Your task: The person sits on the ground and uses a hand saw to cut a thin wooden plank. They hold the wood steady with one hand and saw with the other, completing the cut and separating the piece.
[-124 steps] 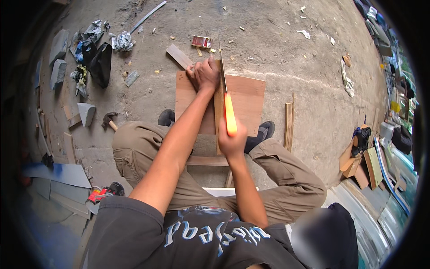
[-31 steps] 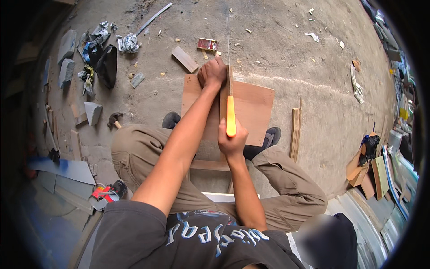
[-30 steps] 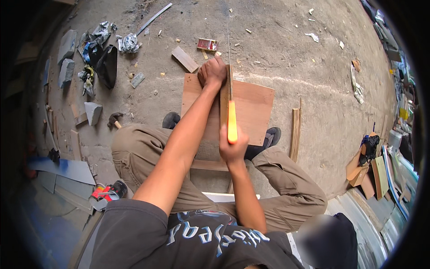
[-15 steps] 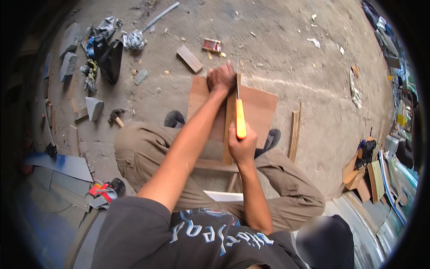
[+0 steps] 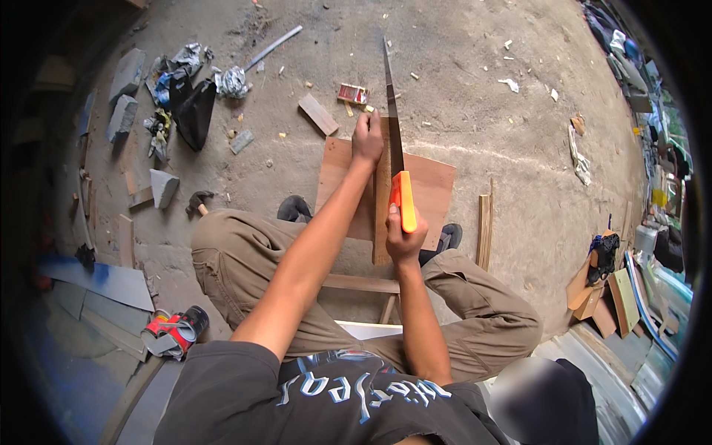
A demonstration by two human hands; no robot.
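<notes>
Steel blade of the orange-handled handsaw (image 5: 393, 133) runs lengthwise along the thin brown wooden board (image 5: 430, 189), right hand (image 5: 404, 239) clenched round its handle at the board's near edge, left hand (image 5: 367, 139) pressing closed on the far edge, just beside the blade.

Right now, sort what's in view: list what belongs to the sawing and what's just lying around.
In use:
- handsaw with orange handle, gripped by the right hand
- wooden strip being cut, steadied by the left hand
- brown board beneath it

Lying about:
- hammer
- wood offcut
- black bag
- crumpled foil
- wood slat
</notes>
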